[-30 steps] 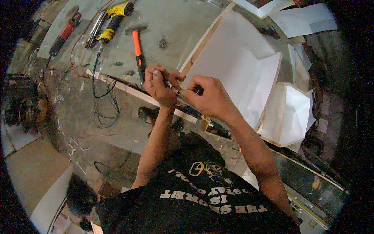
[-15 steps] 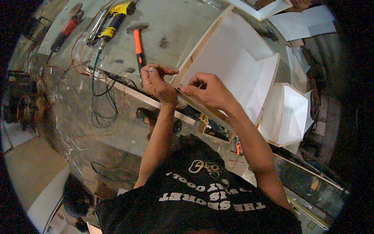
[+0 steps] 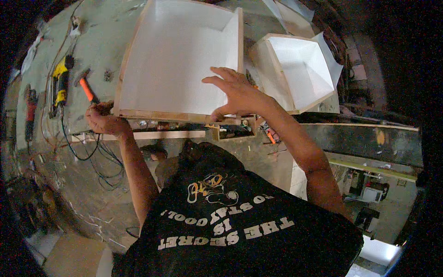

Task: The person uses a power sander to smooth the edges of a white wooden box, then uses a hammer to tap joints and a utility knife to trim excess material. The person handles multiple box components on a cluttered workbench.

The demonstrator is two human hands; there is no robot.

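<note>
In front of me lies a large shallow wooden box [image 3: 161, 114] with a white inside and bare wood edges. Beside its near left corner is my left hand [image 3: 107, 122], its fingers curled; whatever may be in them is hidden. A hammer [image 3: 86, 88] with an orange and black handle lies just beyond, the handle's end running down to that hand. Over the near edge, toward the box's right side, my right hand [image 3: 237, 94] has its fingers spread apart, the thumb down by the wooden rim. Nothing shows in its grasp.
A smaller white-lined wooden box [image 3: 287, 76] stands to the right. Far left lie a yellow and black power tool [image 3: 61, 81] and a red one [image 3: 30, 113]. A looped dark cable [image 3: 104, 171] hangs near my left arm. Below the near edge sits an open wooden compartment [image 3: 235, 131].
My view has swung right, so the scene sits further left. My hands have moved apart: the left stays by the corner, while the right has shifted along the near edge and its fingers have spread.
</note>
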